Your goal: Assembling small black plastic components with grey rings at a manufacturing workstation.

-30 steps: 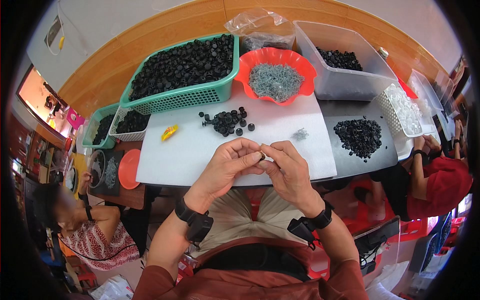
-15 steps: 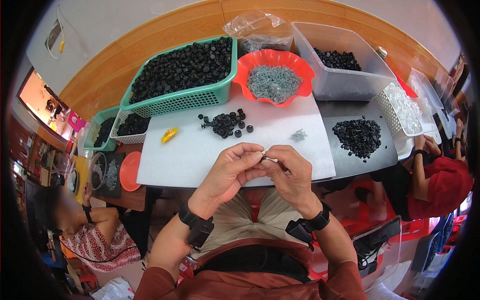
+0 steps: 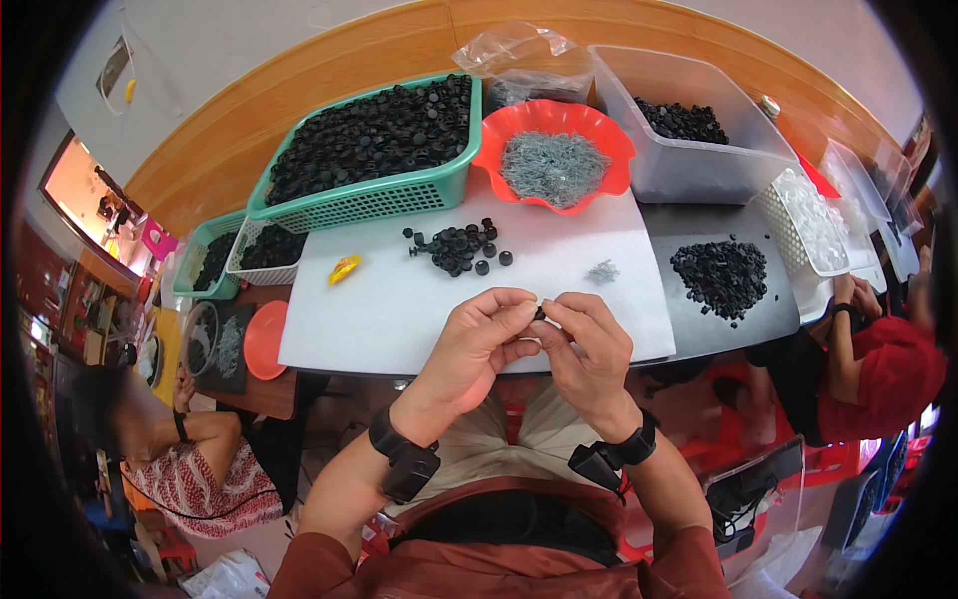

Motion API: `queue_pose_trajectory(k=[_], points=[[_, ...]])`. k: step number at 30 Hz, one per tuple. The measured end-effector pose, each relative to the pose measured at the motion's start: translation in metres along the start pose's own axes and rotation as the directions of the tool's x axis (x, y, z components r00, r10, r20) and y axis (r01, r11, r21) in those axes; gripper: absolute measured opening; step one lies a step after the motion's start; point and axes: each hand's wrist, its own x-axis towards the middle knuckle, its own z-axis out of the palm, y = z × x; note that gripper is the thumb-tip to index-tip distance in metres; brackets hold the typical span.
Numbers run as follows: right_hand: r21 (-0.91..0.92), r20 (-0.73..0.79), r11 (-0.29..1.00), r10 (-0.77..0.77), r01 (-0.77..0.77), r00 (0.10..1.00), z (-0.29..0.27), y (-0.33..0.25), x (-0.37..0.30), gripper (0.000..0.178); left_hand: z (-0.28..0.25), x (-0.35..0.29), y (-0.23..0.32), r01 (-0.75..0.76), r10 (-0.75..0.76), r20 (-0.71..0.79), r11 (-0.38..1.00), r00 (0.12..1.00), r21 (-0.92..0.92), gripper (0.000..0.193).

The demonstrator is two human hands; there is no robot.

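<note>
My left hand (image 3: 477, 344) and my right hand (image 3: 593, 351) meet above the near edge of a white foam sheet (image 3: 364, 314). Between their fingertips is a small black plastic part (image 3: 540, 313), pinched from both sides and mostly covered by the fingers. Just beyond the hands lies a loose pile of round black caps (image 3: 459, 247). A little heap of thin silvery metal pins (image 3: 602, 271) rests to the right of that pile. Off to the left on the sheet sits a small yellow packet (image 3: 343, 269).
A green basket (image 3: 374, 198) full of black caps, a red scalloped bowl (image 3: 484, 160) of metal pins and a clear bin (image 3: 689, 172) stand behind. Small black parts (image 3: 720, 278) cover part of a dark mat at right. People sit at left (image 3: 215, 469) and right (image 3: 878, 369).
Both hands stay together, with fingertips slightly shifted. More of the black part shows between them now. The whole scene has moved slightly right in view.
</note>
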Motion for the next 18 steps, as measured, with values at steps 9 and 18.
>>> queue_pose_trajectory(k=[9, 18], points=[[-0.139, -0.032, 0.988, -0.073, 0.068, 0.997, 0.005, 0.0, -0.006, 0.024, 0.009, -0.005, 0.0, -0.084, 0.097, -0.079, 0.984, 0.992, 0.156, 0.024], [0.056, -0.064, 0.985, 0.168, -0.164, 0.984, 0.003, 0.001, -0.008, 0.018, -0.028, 0.014, 0.015, -0.167, 0.701, 0.286, -0.235, 0.654, 0.958, 0.023]])
